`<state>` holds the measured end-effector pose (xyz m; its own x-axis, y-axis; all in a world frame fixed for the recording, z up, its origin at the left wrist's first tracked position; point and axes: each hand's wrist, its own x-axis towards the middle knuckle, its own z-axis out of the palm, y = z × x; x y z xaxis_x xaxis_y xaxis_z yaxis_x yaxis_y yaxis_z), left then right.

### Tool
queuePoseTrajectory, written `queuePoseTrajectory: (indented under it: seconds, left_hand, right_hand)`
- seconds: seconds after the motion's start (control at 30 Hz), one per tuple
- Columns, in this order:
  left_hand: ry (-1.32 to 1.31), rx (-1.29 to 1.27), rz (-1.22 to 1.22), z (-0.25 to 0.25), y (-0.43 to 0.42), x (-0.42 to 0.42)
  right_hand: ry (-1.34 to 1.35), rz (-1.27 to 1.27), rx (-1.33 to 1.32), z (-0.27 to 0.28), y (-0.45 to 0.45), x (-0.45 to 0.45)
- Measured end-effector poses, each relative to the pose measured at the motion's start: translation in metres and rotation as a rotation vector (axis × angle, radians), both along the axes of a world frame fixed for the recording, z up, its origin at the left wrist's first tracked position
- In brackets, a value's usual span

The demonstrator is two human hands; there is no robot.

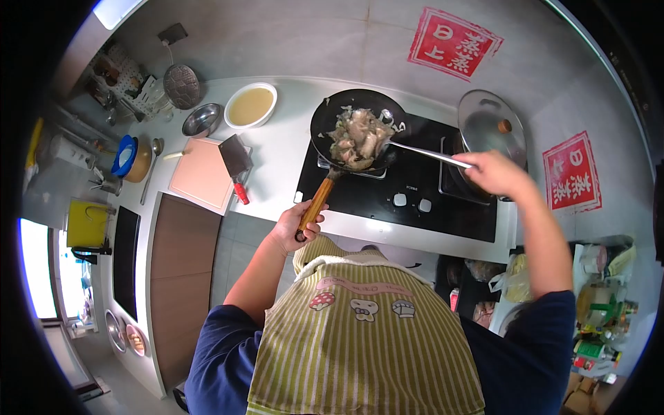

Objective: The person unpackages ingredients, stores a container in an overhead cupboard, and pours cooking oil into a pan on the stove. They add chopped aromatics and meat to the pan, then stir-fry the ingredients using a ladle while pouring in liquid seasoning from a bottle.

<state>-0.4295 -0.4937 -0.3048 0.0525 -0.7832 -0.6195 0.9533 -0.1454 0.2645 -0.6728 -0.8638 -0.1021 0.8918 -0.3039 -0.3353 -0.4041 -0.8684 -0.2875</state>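
Observation:
My left hand is wrapped round the wooden handle of a black wok. The wok is over the left part of a black gas hob. Pale meat pieces with bits of green lie inside it. My right hand is closed on the end of a long metal spatula, whose head reaches into the meat at the wok's right side.
Right of the wok stands a pot with a glass lid. To the left are a white bowl of yellowish liquid, a metal bowl, a pink cutting board and a cleaver with a red handle.

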Motion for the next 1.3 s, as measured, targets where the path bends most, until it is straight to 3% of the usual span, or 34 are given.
queuePoseTrajectory:
  seconds: [0.1, 0.27, 0.37, 0.53, 0.7, 0.93, 0.97, 1.07, 1.17, 1.3]
  left_hand:
    - [-0.018, 0.026, 0.01, 0.003, -0.001, -0.002]
    - [-0.032, 0.034, 0.021, 0.0, -0.001, -0.004]
    - [-0.002, -0.016, -0.013, -0.004, -0.002, -0.004]
    - [-0.08, -0.009, 0.014, -0.006, -0.009, -0.013]
    - [-0.11, 0.007, 0.027, -0.011, -0.01, -0.017]
    - [-0.091, 0.007, -0.003, -0.019, -0.021, -0.016]
    - [-0.115, 0.011, -0.004, -0.022, -0.028, -0.015]
    - [-0.153, 0.013, -0.008, -0.029, -0.037, -0.017]
    - [-0.099, 0.037, -0.037, -0.008, -0.019, -0.028]
    - [-0.085, 0.028, -0.036, 0.002, -0.016, -0.02]
  right_hand:
    - [-0.167, -0.08, 0.04, -0.047, 0.013, -0.002]
    - [-0.326, -0.078, 0.058, -0.014, 0.012, -0.028]
    - [-0.504, -0.02, 0.057, -0.042, 0.028, 0.011]
    - [-0.429, -0.02, -0.034, -0.13, 0.044, 0.031]
    - [-0.376, -0.148, -0.103, -0.124, 0.059, -0.022]
    - [-0.478, -0.35, 0.012, -0.072, 0.114, -0.036]
    - [-0.567, -0.263, -0.049, -0.078, 0.116, -0.033]
    - [-0.544, -0.346, -0.025, -0.093, 0.132, 0.004]
    - [-0.563, -0.325, -0.138, -0.135, 0.138, 0.018]
    - [-0.709, -0.463, -0.017, -0.172, 0.161, 0.026]
